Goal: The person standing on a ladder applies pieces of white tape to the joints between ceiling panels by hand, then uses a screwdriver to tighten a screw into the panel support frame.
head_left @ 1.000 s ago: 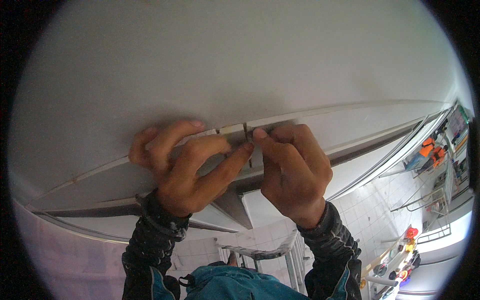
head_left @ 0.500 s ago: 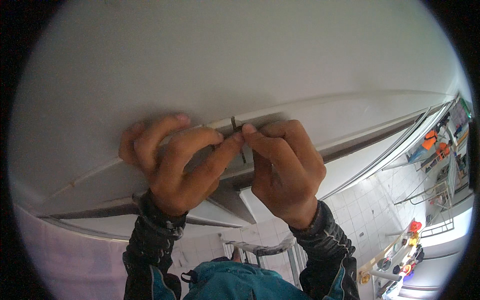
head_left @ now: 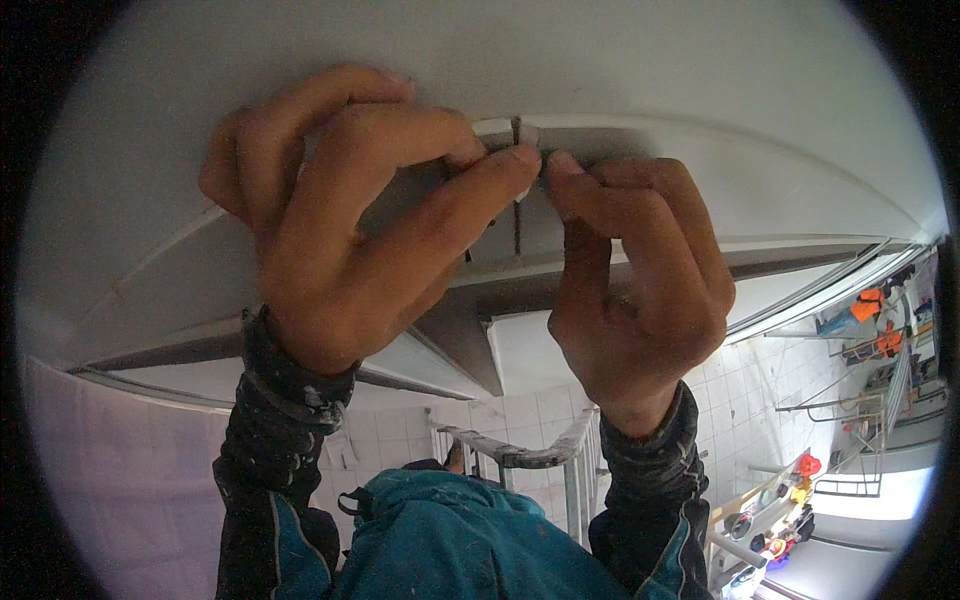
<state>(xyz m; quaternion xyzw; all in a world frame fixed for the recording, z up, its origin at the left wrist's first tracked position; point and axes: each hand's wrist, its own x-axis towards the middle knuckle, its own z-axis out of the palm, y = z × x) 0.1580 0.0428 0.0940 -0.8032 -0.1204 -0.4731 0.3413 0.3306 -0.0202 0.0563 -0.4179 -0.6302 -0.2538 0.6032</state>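
Note:
A small pale strip (head_left: 530,133) lies across a dark, narrow joint (head_left: 517,232) in the white panelled surface (head_left: 600,75). My left hand (head_left: 340,220) has its thumb tip on this strip, and the strip's ends show above and below the thumb. The left index fingertip is bent close beside it, and the outer fingers lean on the panel. Just right of the joint, my right hand (head_left: 650,270) has thumb and index finger pressed together in a pinch. Anything between those fingertips is hidden. Both forearms wear dark, paint-spotted sleeves.
Below the panel run dark recessed edges (head_left: 800,257). A metal ladder (head_left: 520,455) with a stained top stands under me on pale floor tiles. At right are a table with several items (head_left: 745,530), a metal frame (head_left: 850,485) and people in orange (head_left: 868,302).
Both hands and the joint appear higher in the picture. The fingertips, which met at the joint, are now slightly apart, the right hand to the right. The pale strip shows more plainly.

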